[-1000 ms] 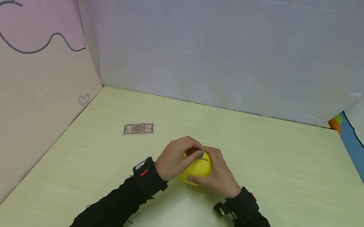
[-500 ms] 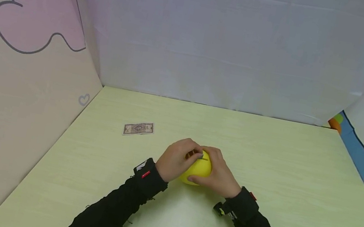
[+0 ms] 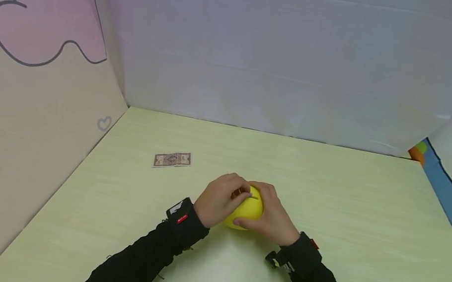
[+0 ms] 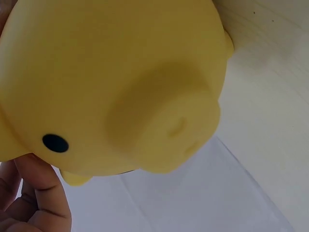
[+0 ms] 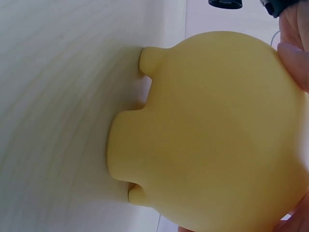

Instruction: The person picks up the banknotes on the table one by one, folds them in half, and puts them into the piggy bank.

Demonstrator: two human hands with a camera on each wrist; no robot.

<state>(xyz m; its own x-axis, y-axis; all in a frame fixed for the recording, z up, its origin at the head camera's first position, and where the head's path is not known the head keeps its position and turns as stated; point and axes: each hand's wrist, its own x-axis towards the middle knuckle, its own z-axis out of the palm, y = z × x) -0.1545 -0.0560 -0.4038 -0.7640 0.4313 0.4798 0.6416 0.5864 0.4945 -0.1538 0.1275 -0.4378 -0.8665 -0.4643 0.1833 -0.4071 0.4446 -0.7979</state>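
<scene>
A round yellow piggy bank (image 3: 247, 210) stands on the table, with a dark slot on top. My right hand (image 3: 273, 217) grips its right side, thumb on the near side and fingers behind. Over its upper left, my left hand (image 3: 222, 201) pinches thumb and fingers together by the slot. A small grey thing (image 3: 250, 194) shows at that thumb tip, too small to identify. In the left wrist view, the pig's snout (image 4: 169, 125) and one black eye (image 4: 55, 143) face the camera. Its short feet (image 5: 120, 145) show in the right wrist view.
A brownish banknote (image 3: 172, 160) lies flat on the table (image 3: 335, 190), back left of the hands. A white cloth (image 3: 268, 57) hangs behind the table. Printed cartoon sheets (image 3: 33, 102) stand at both sides.
My left hand has lowered slightly over the slot, and less of the grey thing shows at its thumb tip. The right hand and piggy bank stay still.
</scene>
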